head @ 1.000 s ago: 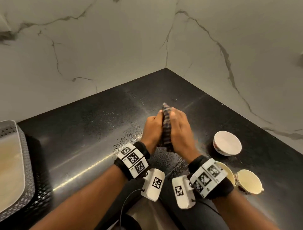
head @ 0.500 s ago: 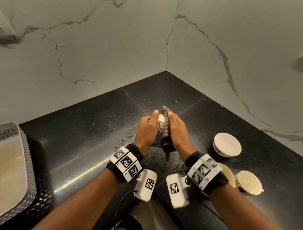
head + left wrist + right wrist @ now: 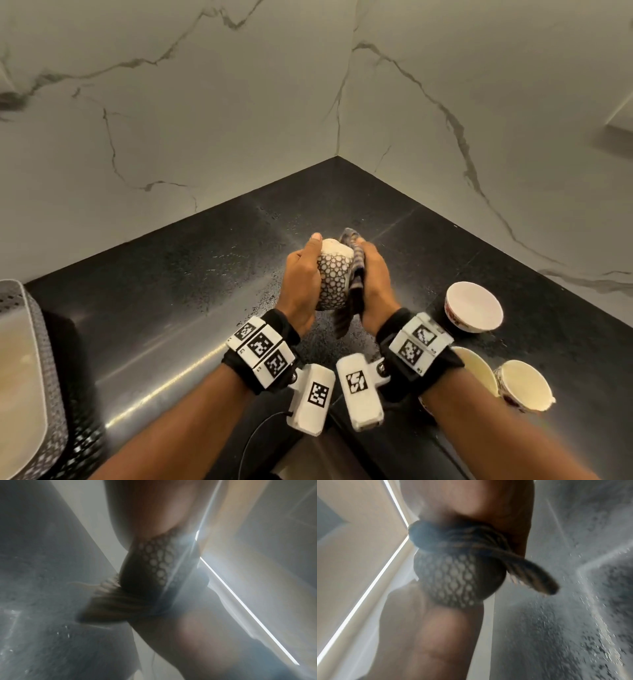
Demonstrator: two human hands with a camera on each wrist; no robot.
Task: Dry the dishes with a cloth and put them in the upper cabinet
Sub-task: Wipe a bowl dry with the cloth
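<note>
A small bowl (image 3: 331, 281) with a white-dot pattern on dark ground is held above the black counter, between both hands. My left hand (image 3: 301, 277) grips the bowl from the left, fingers curled over its rim. My right hand (image 3: 375, 277) holds a dark striped cloth (image 3: 352, 287) and presses it against the bowl's right side. In the left wrist view the bowl (image 3: 154, 563) and the cloth's hanging end (image 3: 109, 605) show blurred. The right wrist view shows the cloth (image 3: 471, 540) wrapped over the patterned bowl (image 3: 453, 581).
Three cream bowls stand on the wet black counter (image 3: 171, 291) at the right: one upright (image 3: 474, 306), two (image 3: 479, 371) (image 3: 525, 385) near my right wrist. A perforated grey tray (image 3: 37, 377) sits at the left edge. Marble walls meet in the corner behind.
The hands have drawn slightly apart and turned, so the patterned bowl, hidden one second ago, now shows between them. The cloth has shifted to the bowl's right side.
</note>
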